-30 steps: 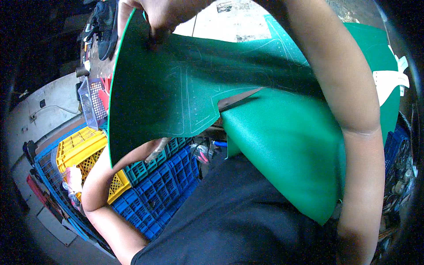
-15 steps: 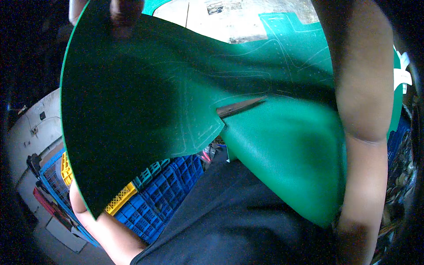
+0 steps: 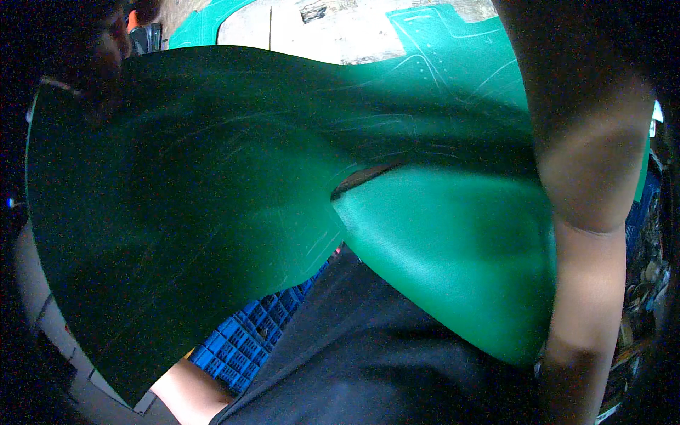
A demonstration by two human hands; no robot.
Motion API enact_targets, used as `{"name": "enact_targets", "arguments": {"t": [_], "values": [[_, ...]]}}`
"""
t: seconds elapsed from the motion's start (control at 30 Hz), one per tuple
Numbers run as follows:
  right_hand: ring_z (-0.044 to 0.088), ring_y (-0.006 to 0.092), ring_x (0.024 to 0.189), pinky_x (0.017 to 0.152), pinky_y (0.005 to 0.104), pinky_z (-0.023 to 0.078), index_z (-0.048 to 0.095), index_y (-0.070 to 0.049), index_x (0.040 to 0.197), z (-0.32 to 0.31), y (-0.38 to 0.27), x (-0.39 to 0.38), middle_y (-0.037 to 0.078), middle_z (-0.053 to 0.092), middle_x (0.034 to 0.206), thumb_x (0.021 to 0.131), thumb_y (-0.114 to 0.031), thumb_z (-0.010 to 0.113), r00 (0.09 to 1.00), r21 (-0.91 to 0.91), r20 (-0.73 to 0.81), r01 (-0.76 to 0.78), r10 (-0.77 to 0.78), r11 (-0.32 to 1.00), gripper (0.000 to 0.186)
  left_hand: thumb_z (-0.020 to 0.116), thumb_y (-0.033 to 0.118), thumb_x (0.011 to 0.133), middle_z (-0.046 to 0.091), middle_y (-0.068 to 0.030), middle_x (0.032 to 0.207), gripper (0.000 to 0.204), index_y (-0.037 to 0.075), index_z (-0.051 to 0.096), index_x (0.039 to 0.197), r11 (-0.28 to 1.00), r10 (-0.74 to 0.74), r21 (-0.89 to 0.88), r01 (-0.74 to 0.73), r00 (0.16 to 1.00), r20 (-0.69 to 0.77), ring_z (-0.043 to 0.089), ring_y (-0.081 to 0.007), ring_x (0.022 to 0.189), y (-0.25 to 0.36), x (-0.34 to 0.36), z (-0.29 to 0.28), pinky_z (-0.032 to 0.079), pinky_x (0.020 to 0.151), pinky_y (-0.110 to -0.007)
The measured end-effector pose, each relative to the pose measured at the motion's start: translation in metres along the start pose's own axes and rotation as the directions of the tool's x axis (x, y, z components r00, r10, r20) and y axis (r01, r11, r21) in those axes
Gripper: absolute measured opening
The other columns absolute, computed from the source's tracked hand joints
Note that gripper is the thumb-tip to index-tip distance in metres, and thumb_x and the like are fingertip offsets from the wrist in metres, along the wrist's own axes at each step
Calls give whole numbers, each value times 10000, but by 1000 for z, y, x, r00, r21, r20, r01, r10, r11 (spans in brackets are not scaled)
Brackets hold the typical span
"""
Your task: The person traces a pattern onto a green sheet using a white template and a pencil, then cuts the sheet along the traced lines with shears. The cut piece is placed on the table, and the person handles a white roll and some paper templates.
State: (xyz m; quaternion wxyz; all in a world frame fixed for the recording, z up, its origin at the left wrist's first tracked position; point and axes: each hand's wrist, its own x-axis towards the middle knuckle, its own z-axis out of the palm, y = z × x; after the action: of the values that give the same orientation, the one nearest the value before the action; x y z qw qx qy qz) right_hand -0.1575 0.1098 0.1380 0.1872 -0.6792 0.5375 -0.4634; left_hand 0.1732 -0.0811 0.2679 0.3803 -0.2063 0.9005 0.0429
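Observation:
A large green sheet (image 3: 234, 184) with pale traced outlines and curves is held up, filling most of the view. My right hand (image 3: 106, 49), dark in shadow at the upper left, grips its upper part, while my right forearm (image 3: 588, 297) runs down the right side. The sheet's folded, lighter flap (image 3: 446, 248) hangs at centre right beside a narrow dark gap. My left forearm (image 3: 188, 389) emerges beneath the sheet at lower left; my left hand is hidden behind it.
A pale worn worktop (image 3: 297, 32) shows at the top, with more green material (image 3: 453, 35) on it and small dark items at upper left. Blue plastic crates (image 3: 248, 329) lie below the sheet, beside my dark clothing. Dim clutter lines the right edge.
My right hand and the sheet's raised part have swung leftward and nearer the camera, darkening and covering most of the crates. The left elbow has become hidden behind the sheet.

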Motion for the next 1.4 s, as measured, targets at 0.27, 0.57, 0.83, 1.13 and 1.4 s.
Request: {"name": "enact_targets", "arguments": {"t": [0.27, 0.57, 0.83, 1.13, 1.4], "values": [[705, 255, 984, 886, 389, 532, 739, -123, 1185, 9, -3, 11, 111, 761, 1082, 831, -275, 729, 998, 19, -29, 50, -49, 999, 385, 599, 193, 986, 691, -172, 1166, 261, 66, 672, 1202, 999, 35, 21, -35, 999, 3, 641, -326, 1078, 8, 18, 2, 506, 947, -410], [706, 248, 1013, 909, 388, 530, 735, -149, 1229, 16, 6, 35, 93, 764, 1120, 838, -313, 747, 988, 109, -88, 137, -127, 985, 424, 591, 172, 988, 689, -161, 1175, 260, 61, 669, 1210, 954, 208, 206, -217, 976, 63, 636, -309, 1083, 36, 96, -19, 503, 956, -398], [707, 242, 1039, 930, 387, 529, 731, -172, 1268, 19, 12, 54, 78, 766, 1154, 845, -347, 763, 976, 153, -118, 201, -184, 967, 459, 584, 153, 989, 687, -152, 1184, 261, 56, 666, 1217, 909, 306, 278, -309, 950, 57, 631, -294, 1088, 60, 151, -46, 499, 964, -388], [709, 257, 1047, 925, 401, 533, 743, -163, 1246, 24, 34, 66, 94, 768, 1146, 874, -400, 744, 945, 111, -61, 328, -323, 938, 441, 576, 131, 991, 685, -141, 1193, 262, 50, 663, 1225, 983, 164, -59, -174, 976, -145, 626, -276, 1094, 10, 84, -6, 496, 973, -376], [694, 251, 947, 854, 395, 536, 709, -18, 1163, -42, 45, -57, 145, 740, 1052, 920, -269, 717, 906, -392, -273, -412, 323, 823, 349, 569, 113, 993, 684, -131, 1202, 264, 45, 660, 1231, 939, 128, -287, -190, 967, -220, 622, -261, 1099, -19, 54, 22, 492, 981, -365]]}}
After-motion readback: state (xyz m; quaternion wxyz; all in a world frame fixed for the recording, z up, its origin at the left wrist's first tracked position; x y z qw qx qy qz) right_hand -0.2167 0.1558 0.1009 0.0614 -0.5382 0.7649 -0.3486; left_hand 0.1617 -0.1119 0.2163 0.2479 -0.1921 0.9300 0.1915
